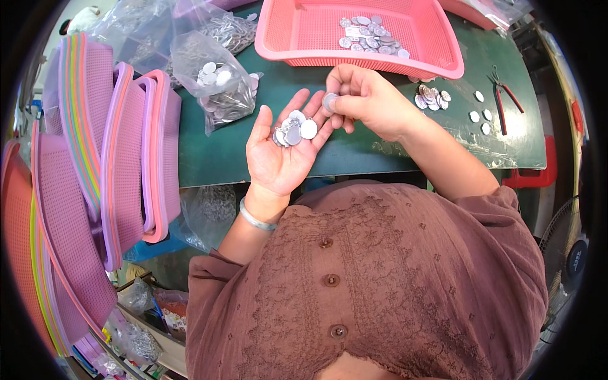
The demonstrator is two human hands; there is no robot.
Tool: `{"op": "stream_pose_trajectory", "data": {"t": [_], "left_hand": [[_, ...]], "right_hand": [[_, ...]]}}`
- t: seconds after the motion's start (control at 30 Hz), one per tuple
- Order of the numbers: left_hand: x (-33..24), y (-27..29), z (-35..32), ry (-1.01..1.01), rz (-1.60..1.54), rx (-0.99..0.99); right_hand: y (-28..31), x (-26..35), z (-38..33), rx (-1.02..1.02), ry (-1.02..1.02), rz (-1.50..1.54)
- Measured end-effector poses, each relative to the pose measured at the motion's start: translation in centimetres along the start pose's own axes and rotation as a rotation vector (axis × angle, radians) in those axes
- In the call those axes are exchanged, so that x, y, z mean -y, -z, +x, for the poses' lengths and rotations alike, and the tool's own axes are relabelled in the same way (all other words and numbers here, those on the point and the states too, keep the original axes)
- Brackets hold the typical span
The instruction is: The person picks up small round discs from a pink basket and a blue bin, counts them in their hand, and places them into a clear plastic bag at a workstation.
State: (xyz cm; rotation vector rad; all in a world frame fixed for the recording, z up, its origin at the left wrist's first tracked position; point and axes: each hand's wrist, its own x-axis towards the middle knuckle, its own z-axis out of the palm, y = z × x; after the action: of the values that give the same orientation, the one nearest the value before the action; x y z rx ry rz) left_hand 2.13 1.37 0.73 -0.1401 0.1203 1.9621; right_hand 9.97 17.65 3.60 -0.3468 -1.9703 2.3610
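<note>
My left hand (278, 155) is palm up, fingers stretched out, with several round metal discs (293, 134) heaped on it, some silvery and some whitish. Between thumb and fingers of my right hand (360, 103), one more grey disc (330, 102) is pinched just beside the left fingertips. Behind both hands stands a pink plastic basket (361, 62) holding a pile of similar discs (373, 38). Left of my left hand, a clear plastic bag (218, 88) contains whitish discs and metal pieces.
Right of my right hand lie a small disc pile (432, 97), a few loose discs (474, 116) and red-handled pliers (503, 101) on the green table (405, 155). Stacked purple and pink baskets (126, 164) crowd the left side. A black fan (563, 253) stands at the far right.
</note>
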Motion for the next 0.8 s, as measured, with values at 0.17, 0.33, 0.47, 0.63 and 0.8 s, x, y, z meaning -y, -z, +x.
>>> {"op": "stream_pose_trajectory", "data": {"t": [0.17,0.33,0.47,0.63,0.8], "left_hand": [[0.1,0.0,0.4,0.003,0.05,-0.023],[-0.3,1.0,0.4,0.052,-0.009,0.028],[-0.2,0.8,0.2,0.054,-0.024,0.021],[-0.1,0.6,0.1,0.024,-0.003,-0.026],[-0.1,0.5,0.1,0.041,-0.007,0.053]], "right_hand": [[-0.2,-0.1,0.2,0.126,0.06,-0.126],[-1.2,-0.6,-0.1,0.063,0.316,-0.72],[-1.1,-0.9,0.0,0.052,0.331,-0.741],[-0.6,-1.2,0.3,0.127,0.069,-0.094],[0.1,-0.4,0.0,0.067,-0.031,0.351]]}}
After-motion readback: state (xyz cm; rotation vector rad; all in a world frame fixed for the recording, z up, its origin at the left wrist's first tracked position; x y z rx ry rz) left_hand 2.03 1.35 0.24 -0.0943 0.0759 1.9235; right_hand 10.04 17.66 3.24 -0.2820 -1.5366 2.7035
